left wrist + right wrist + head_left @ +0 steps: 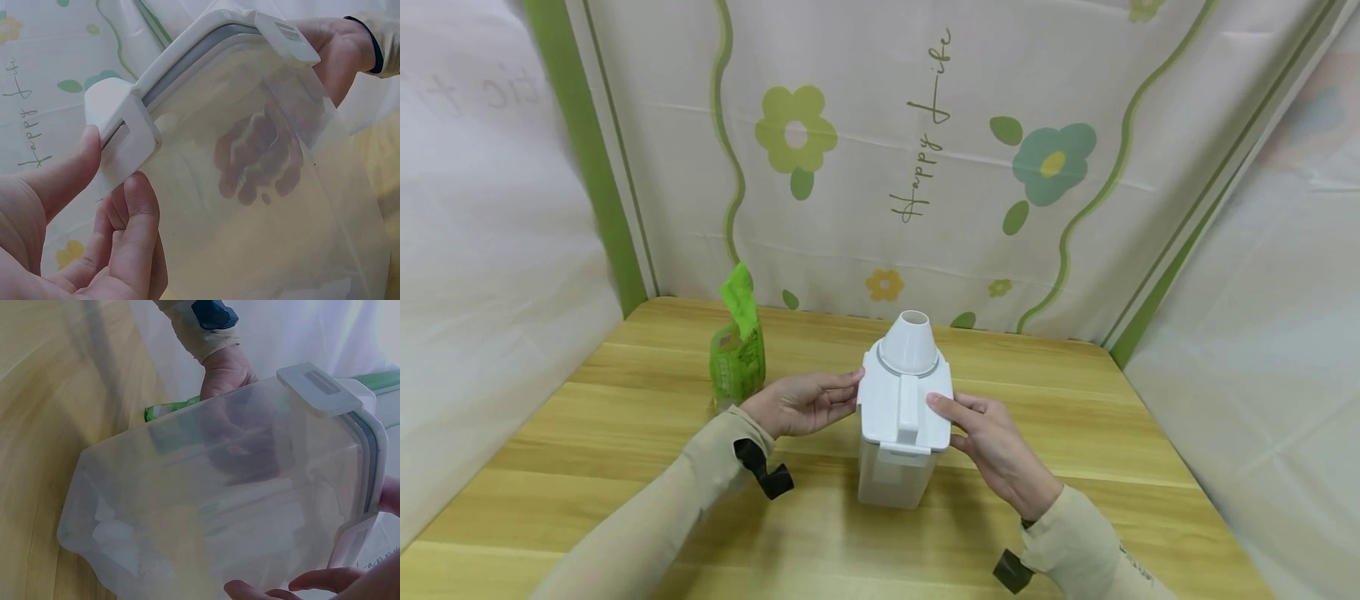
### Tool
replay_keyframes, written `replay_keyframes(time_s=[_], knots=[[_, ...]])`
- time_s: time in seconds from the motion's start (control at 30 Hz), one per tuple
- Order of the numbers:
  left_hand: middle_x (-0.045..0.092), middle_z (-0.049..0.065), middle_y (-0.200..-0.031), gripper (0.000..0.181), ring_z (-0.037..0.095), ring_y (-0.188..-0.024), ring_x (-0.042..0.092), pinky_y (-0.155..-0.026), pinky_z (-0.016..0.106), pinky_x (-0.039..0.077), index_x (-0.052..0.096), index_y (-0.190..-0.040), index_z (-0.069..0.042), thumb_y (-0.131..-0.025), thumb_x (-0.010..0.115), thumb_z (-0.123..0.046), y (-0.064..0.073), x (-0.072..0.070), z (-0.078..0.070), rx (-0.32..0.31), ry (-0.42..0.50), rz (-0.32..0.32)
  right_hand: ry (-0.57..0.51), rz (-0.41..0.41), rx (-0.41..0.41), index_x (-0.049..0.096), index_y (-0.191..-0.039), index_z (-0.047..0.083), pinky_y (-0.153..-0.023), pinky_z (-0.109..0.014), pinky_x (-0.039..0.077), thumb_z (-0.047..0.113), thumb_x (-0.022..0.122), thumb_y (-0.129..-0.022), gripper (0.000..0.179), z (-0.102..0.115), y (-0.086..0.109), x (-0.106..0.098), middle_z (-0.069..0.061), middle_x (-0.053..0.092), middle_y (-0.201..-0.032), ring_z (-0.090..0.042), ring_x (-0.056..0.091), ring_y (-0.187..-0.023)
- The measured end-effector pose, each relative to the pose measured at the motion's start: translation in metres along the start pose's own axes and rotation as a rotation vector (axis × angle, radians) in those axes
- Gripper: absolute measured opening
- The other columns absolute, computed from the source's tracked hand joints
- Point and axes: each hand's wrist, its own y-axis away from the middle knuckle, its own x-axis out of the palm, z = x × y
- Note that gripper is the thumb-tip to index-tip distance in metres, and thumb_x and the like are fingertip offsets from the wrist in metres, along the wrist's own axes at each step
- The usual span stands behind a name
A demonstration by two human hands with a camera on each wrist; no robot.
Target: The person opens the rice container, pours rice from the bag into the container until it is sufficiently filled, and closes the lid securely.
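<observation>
A translucent plastic storage container (891, 483) stands upright on the table, with a white lid (876, 408) on it. The lid bears a raised handle (908, 408) and a white cone-shaped cup (908, 346). My left hand (808, 404) pinches a side latch (134, 140) between thumb and fingers, the thumb at the lid's edge and the fingertips under the latch. On the other side my right hand (996, 446) holds the container, thumb on top of the lid and fingers along the side. A front latch (904, 449) lies flat against the container.
A green bag (733, 367) with a twisted top stands behind my left wrist. The wooden table (1060, 533) is enclosed by a flower-printed curtain (865, 150) at the back and pale fabric at both sides.
</observation>
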Motion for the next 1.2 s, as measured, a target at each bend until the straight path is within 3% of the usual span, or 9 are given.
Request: replay_keyframes(time_s=[1.2], knots=[[0.069,0.011,-0.102,0.015,0.017,-0.093,0.066,-0.09,0.028,0.052,0.069,-0.107,0.0,-0.093,0.069,-0.007,0.0025,0.0002,0.0029,0.013,0.011,0.035,0.011,0.026,0.004,0.062,-0.125,-0.008,-0.091,-0.037,0.051,0.028,0.071,-0.092,0.05,0.0015,-0.0018,-0.004,-0.014,0.064,-0.123,-0.023,0.06,-0.11]])
